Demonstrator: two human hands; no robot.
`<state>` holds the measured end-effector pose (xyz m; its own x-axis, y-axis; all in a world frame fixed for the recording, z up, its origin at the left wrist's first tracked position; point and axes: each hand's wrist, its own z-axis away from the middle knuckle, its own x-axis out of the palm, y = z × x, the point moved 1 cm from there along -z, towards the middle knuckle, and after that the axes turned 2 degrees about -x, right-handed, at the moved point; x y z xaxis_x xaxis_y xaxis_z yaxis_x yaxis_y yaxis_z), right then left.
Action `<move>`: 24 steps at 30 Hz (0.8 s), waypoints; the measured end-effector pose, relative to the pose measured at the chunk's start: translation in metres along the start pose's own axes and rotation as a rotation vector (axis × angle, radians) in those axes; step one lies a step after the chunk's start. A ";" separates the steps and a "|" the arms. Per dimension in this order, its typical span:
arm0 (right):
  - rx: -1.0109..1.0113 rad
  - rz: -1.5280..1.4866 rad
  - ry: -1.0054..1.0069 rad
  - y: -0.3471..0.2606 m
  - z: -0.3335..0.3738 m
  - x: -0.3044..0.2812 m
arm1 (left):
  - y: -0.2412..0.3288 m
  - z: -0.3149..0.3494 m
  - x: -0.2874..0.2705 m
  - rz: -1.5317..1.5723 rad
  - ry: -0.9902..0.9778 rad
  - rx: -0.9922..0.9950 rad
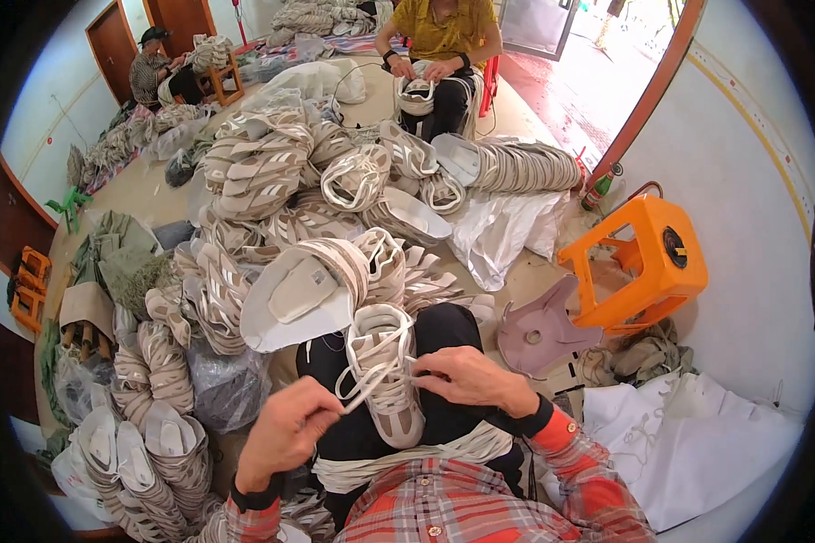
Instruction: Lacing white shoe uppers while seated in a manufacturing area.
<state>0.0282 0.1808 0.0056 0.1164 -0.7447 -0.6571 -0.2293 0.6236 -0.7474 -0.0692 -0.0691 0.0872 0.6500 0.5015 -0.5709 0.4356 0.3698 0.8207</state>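
A beige-and-white shoe upper (pixel 397 427) lies across my lap between my thighs, its toe toward me. White shoelace (pixel 368 391) runs in rows up its front, with a loop standing out on the left. My left hand (pixel 292 423) is closed in a pinch on the lace, just left of the upper. On the other side, my right hand (pixel 469 375) pinches the lace close to the eyelet edge. A bundle of white laces (pixel 462 447) lies over my lap below the toe.
Piled shoe uppers (pixel 258 167) fill the floor ahead and left. At right are an orange stool (pixel 638 262), a mauve plastic piece (pixel 545 328), a green bottle (pixel 599 188) and white sheeting (pixel 688 443). A co-worker (pixel 439 54) sits opposite, handling an upper; another person (pixel 154 72) sits far left.
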 end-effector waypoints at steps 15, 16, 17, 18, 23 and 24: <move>-0.137 0.064 0.347 -0.034 -0.006 0.003 | -0.061 -0.109 0.087 -0.428 0.235 0.403; -0.141 0.071 0.354 -0.037 -0.012 -0.001 | -0.055 -0.104 0.085 -0.430 0.238 0.413; -0.121 -0.005 0.459 -0.037 -0.018 -0.011 | -0.044 -0.100 0.081 -0.071 0.195 0.130; -0.113 -0.091 0.556 -0.039 -0.026 -0.019 | -0.035 -0.092 0.075 0.280 0.152 -0.164; 0.007 -0.162 0.501 -0.049 -0.050 -0.019 | -0.009 -0.052 0.061 0.348 0.375 0.060; -0.007 -0.163 0.489 -0.051 -0.051 -0.014 | -0.008 -0.048 0.060 0.346 0.394 0.059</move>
<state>-0.0109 0.1473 0.0584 -0.3140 -0.8570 -0.4085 -0.2521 0.4901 -0.8344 -0.0636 -0.0046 0.0455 0.4837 0.8466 -0.2221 0.2785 0.0916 0.9561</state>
